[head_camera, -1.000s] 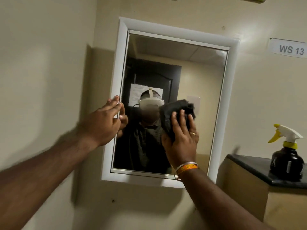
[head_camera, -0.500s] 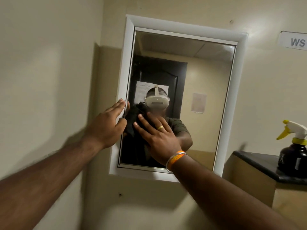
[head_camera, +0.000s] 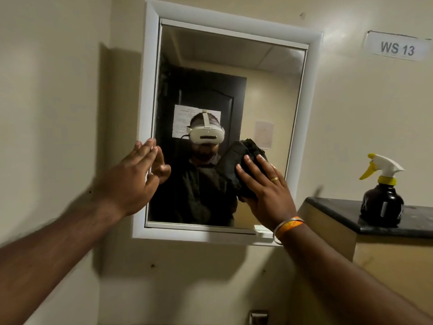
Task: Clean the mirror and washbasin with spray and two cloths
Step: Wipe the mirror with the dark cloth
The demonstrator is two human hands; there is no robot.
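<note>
A mirror in a white frame (head_camera: 150, 73) hangs on the wall ahead of me. My right hand (head_camera: 267, 191) lies flat with straight fingers on a dark cloth (head_camera: 236, 158) and presses it against the glass in the lower right part of the mirror. My left hand (head_camera: 131, 179) rests with straight fingers against the frame's left edge, fingertips at the glass. A black spray bottle (head_camera: 382, 195) with a white and yellow trigger stands on a dark ledge (head_camera: 337, 209) at the right. The washbasin and a second cloth are out of view.
A label reading WS 13 (head_camera: 396, 48) is stuck on the wall at the upper right. Below the mirror a metal fitting (head_camera: 257, 317) shows at the bottom edge. The ledge tops a beige partition (head_camera: 389, 259) jutting out on the right.
My right hand has carried the cloth across the glass from the lower left to the lower right. My left hand has stayed on the frame's left edge.
</note>
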